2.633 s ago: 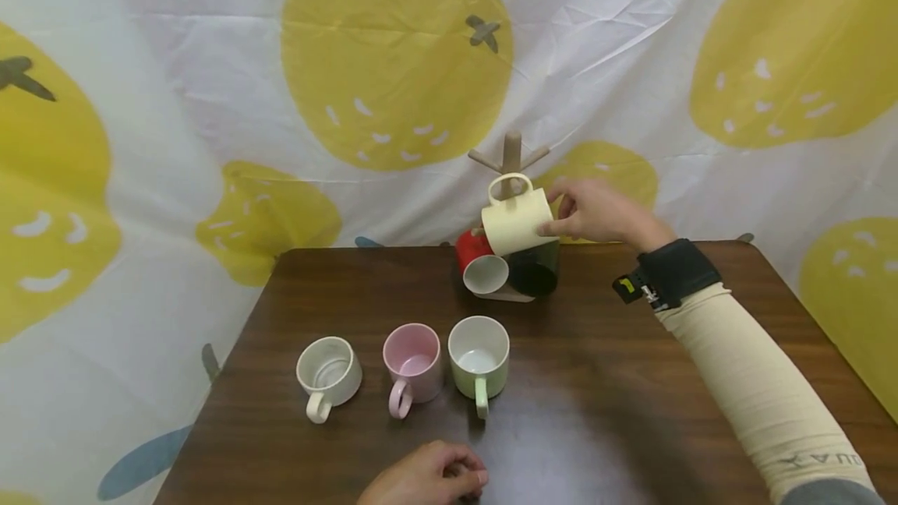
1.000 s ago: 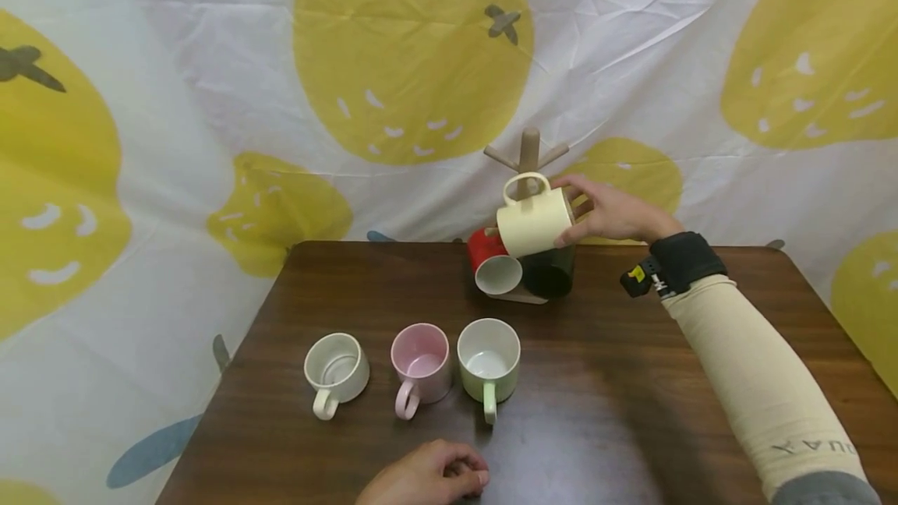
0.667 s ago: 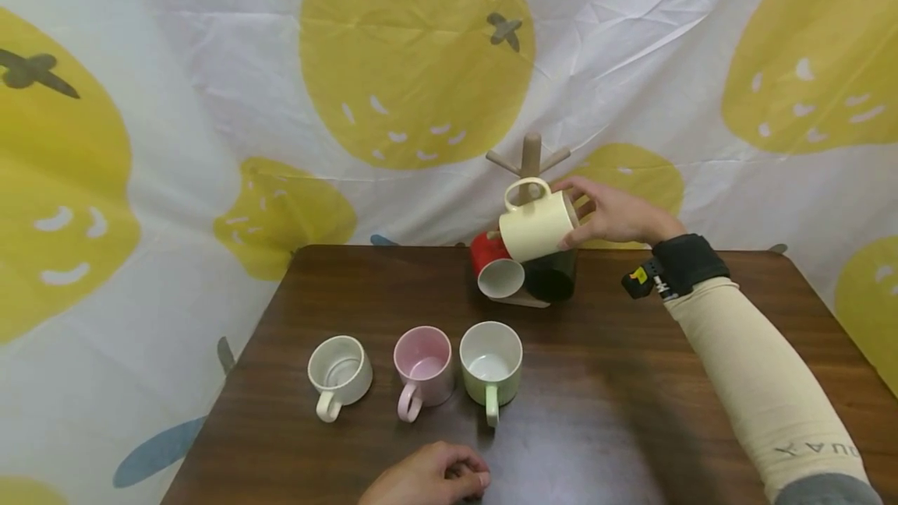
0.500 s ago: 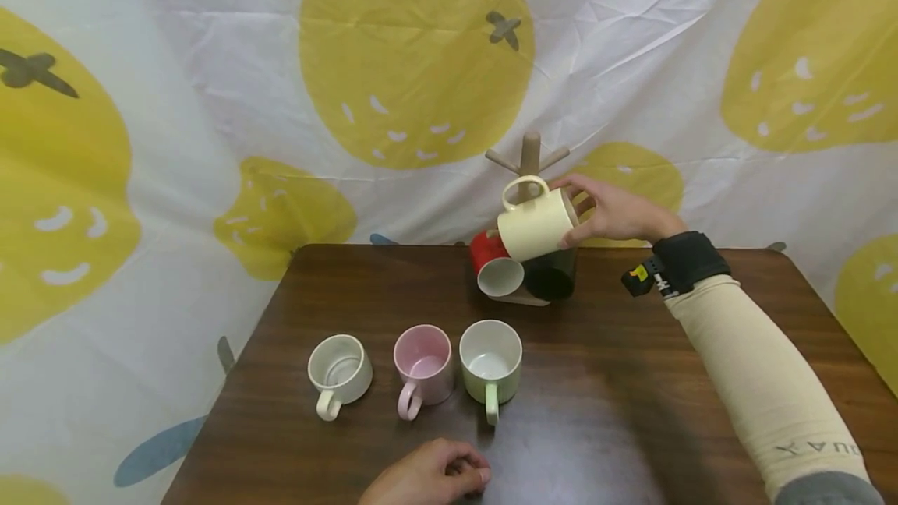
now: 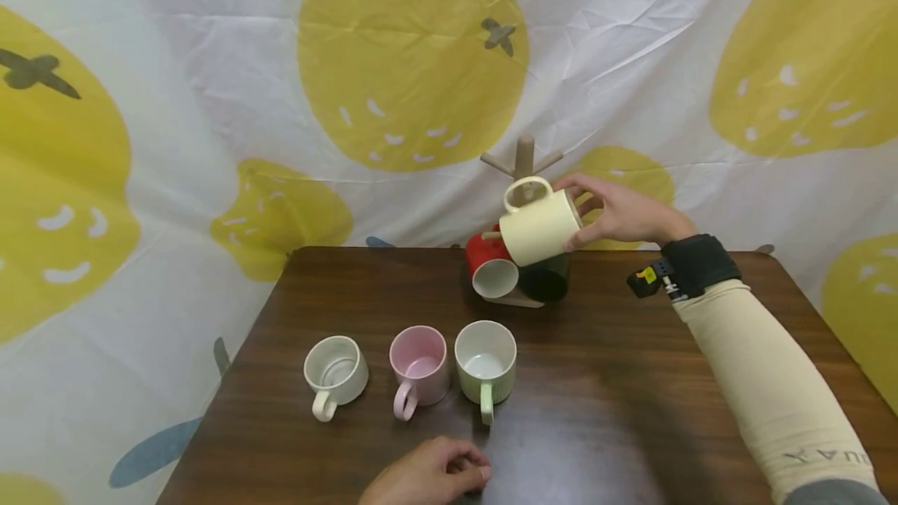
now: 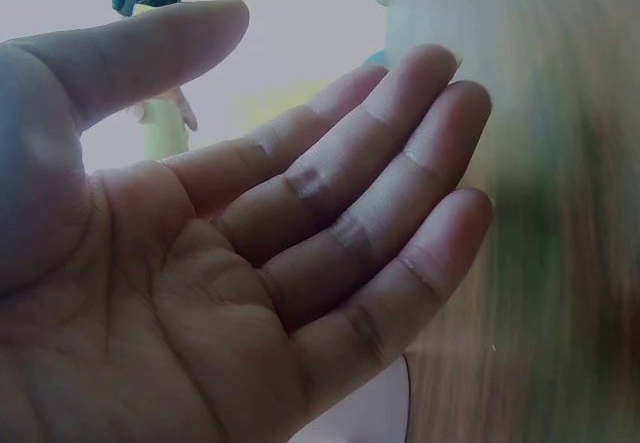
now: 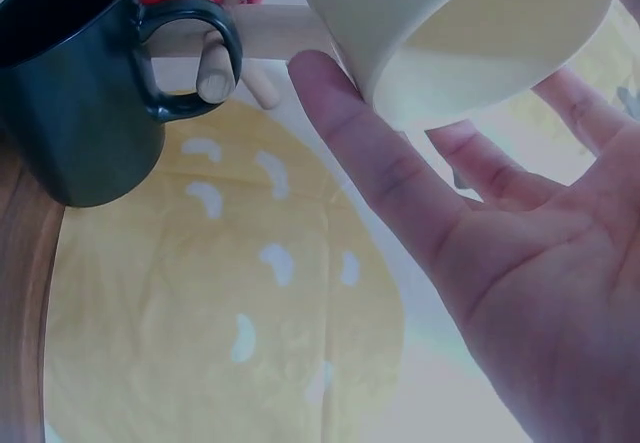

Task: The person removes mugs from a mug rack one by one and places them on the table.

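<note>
– Fruit-print cloth (image 5: 231, 100) hangs behind a dark wooden table (image 5: 631, 411). Head view: what does the right hand (image 5: 620, 210) have?

– It pinches the cream cup (image 5: 540, 227) at the rim end, thumb on the near side. Cup is tilted, clear of the table, handle uppermost, mouth towards the palm, just in front of the wooden rack (image 5: 525, 154).

– Nearby items?

– Red cup (image 5: 484, 252) and dark cup (image 5: 549, 277), below and to the left of that hand. Just beyond the left hand (image 5: 428, 474) stand the green cup (image 5: 486, 365) and pink cup (image 5: 421, 369); the white cup (image 5: 336, 369) is farther to its left.

– Left wrist view?

– Fingers relaxed, nothing held. A pale curved edge beneath them cannot be identified.

– Right wrist view?

– Fingertips meet the cream cup near its mouth. To their left, the dark cup's handle encircles a peg. Whether the cream handle touches any peg cannot be told.

– Risks?

– In my judgement, slipping or swinging, from holding one end only; a drop, if released unsupported; knocked cups below, if lowered carelessly.
</note>
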Tool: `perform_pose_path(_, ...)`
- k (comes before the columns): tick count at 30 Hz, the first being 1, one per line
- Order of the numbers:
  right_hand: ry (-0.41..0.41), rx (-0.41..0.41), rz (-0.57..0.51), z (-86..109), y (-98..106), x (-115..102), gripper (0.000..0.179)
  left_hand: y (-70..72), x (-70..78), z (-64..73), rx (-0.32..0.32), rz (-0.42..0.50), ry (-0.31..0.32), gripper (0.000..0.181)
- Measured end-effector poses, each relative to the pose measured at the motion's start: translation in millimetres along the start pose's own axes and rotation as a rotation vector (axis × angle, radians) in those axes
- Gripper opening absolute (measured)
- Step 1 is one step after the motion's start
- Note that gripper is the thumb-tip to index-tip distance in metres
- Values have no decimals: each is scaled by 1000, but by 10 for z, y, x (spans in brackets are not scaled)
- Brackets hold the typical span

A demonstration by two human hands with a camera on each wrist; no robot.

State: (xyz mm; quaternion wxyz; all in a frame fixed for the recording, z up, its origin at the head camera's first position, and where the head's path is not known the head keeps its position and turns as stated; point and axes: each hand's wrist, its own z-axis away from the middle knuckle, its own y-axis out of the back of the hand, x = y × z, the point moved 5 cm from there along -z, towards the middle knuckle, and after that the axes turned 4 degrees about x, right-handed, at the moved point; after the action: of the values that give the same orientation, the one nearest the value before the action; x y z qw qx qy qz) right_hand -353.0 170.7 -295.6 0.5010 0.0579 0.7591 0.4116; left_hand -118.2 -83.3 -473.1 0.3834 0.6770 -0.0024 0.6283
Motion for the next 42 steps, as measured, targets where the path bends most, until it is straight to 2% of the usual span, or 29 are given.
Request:
perform_pose_path(7,-22,-17,-2,119,51,-25,78,17,68,-95,51,1,6,18)
perform_pose_path(13,-34,-47,28,203,52,-22,77,71,192,-177,134,6,-53,20)
perform_pose_path(19,7,-106,109,247,-12,-35,78,129,281,-247,199,-1,-92,22)
perform_pose_path(32,68,-198,159,342,-222,-20,76,165,415,-391,271,57,-56,22)
perform_pose_path(42,96,-280,276,417,-390,-19,70,169,447,-465,355,106,-67,19)
